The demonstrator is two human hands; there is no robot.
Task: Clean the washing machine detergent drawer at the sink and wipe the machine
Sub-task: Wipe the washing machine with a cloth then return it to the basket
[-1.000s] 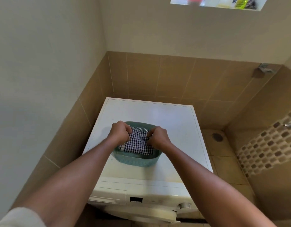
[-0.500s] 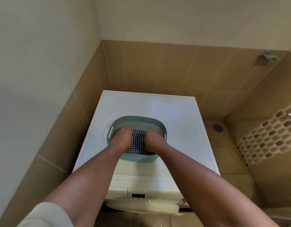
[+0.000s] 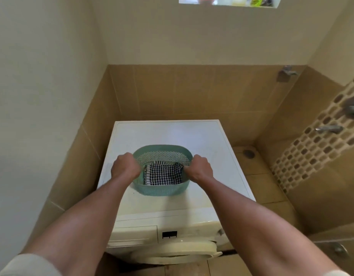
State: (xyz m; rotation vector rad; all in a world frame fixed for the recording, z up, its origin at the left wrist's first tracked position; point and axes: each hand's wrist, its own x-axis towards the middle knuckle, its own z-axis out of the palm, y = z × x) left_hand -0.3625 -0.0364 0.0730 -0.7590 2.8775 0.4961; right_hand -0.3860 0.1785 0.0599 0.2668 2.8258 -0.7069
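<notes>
The left hand (image 3: 125,166) and right hand (image 3: 200,168) are now off the checked cloth (image 3: 162,174). Each grips a side rim of the teal basket (image 3: 162,190) mid-top on the washing machine (image 3: 172,134), probably to lift it clear.

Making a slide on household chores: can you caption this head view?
The left hand and right hand grip opposite sides of a teal basket, checkered cloth inside, atop the white washing machine.

High above washing machine (image 3: 172,134), wall niche (image 3: 228,1) cut by top edge; bottles (image 3: 239,0) in it blurred, labels unreadable. On machine top, left hand (image 3: 125,167) & right hand (image 3: 200,168) grip basket (image 3: 162,190) sides, fingertips curled out of sight. Checked cloth (image 3: 162,174) partly behind basket's near wall. Machine front: display (image 3: 169,234) too small to read; dial (image 3: 221,232) half behind right forearm (image 3: 252,226); door (image 3: 182,250) seen edge-on, face hidden.
</notes>
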